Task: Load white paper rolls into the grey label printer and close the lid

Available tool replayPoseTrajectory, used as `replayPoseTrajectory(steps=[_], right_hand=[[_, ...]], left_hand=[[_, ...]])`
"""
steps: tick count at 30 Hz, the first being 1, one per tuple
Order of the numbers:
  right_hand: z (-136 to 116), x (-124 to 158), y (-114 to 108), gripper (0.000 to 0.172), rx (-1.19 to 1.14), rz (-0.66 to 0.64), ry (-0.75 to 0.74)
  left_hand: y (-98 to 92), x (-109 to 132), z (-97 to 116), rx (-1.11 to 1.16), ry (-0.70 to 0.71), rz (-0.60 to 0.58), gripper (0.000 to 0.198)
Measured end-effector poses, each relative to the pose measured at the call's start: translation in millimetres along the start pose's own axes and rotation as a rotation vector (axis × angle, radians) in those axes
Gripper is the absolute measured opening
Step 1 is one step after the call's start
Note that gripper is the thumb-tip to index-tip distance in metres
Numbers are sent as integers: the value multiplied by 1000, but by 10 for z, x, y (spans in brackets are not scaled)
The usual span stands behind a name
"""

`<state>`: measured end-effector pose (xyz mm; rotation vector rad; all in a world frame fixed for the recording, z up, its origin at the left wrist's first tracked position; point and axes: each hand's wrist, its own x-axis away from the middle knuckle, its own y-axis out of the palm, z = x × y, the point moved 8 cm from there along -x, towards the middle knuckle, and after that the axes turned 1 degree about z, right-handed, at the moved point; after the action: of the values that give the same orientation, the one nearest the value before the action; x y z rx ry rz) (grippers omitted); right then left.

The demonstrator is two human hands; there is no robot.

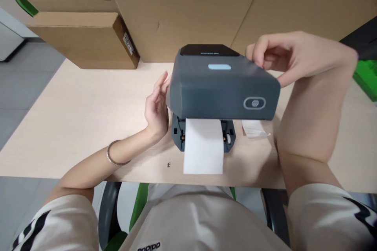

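Observation:
A dark grey label printer stands on the desk before me. Its lid (218, 82) sits skewed over the base (178, 135) and reaches out past it to the right. White paper (204, 147) comes from the front, between black inner parts, and lies toward the desk edge. My left hand (158, 106) rests against the printer's left side, fingers stretched upward, some of them partly hidden. At the lid's right rear edge, my right hand (282, 57) grips with curled fingers and the thumb lower on the side. Its fingertips are partly hidden behind the lid.
A crumpled white paper piece (255, 128) lies right of the base. Behind the printer stand large cardboard boxes (182, 11), with a smaller carton (88, 41) at back left. A green object (366, 80) is at the right. A small dark mark (169, 164) shows near the front edge.

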<state>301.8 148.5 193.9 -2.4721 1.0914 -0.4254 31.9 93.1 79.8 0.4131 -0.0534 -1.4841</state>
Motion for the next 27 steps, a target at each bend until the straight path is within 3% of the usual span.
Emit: replayPoseTrajectory(steps=[5, 11, 14, 20, 27], right_hand=[[-235, 67, -3, 62, 102, 196, -5], [-312, 68, -135, 71, -1, 444, -138], [-210, 46, -204, 61, -28, 485, -152], [-174, 46, -291, 39, 49, 621, -197], [-57, -107, -233, 48, 52, 668, -13]], left_hand=[[41, -106, -90, 18, 84, -93, 68], [-106, -151, -471, -100, -70, -182, 84], [-118, -135, -596, -165, -155, -266, 95], [-77, -143, -474, -198, -106, -325, 96], [-91, -131, -358, -216, -52, -181, 81]])
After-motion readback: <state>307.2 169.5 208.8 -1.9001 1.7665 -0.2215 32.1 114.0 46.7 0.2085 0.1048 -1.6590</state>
